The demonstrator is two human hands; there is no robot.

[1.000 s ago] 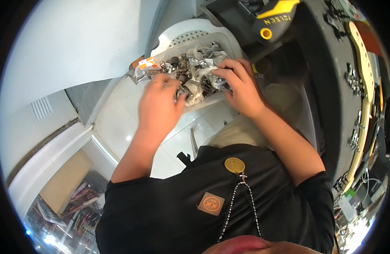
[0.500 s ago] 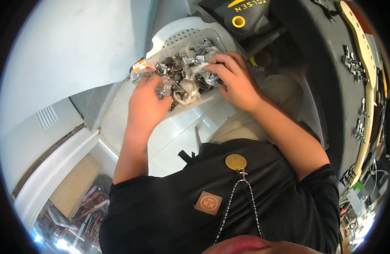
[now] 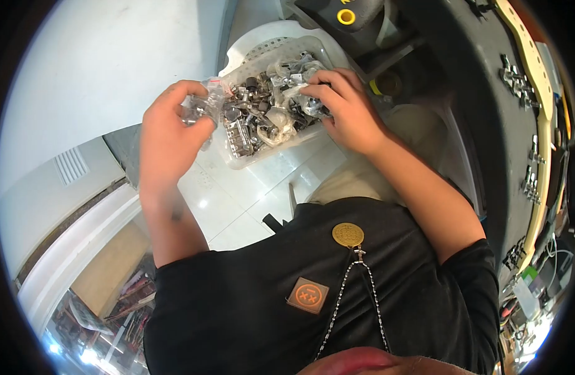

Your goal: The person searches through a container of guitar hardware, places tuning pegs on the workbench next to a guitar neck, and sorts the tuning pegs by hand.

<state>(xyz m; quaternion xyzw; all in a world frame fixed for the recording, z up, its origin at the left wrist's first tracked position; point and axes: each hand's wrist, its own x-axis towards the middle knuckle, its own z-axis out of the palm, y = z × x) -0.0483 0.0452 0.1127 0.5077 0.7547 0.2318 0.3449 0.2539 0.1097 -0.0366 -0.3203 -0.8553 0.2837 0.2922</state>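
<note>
My left hand (image 3: 175, 134) is raised just left of a clear plastic bin (image 3: 240, 164). Its thumb and fingers are closed on a clear zip bag (image 3: 213, 94) with a red strip; what the bag contains is hard to make out. Small metal hardware parts (image 3: 253, 100), dark knobs and crumpled plastic bags fill the bin. At the bin's right side, my right hand (image 3: 346, 109) has its fingers curled on a clear plastic bag of parts (image 3: 312, 103). Its fingertips are partly hidden by the plastic.
Under the bin is a white plastic stool (image 3: 237, 53) with a perforated seat. A dark case with a yellow ring (image 3: 346, 17) stands behind it. On the right, guitar necks with tuners (image 3: 530, 94) line a dark padded edge. A white panel (image 3: 112, 69) rises at left.
My left hand has lifted out of the bin and moved left with the zip bag. The orange-and-white box is no longer visible. My right hand has barely moved.
</note>
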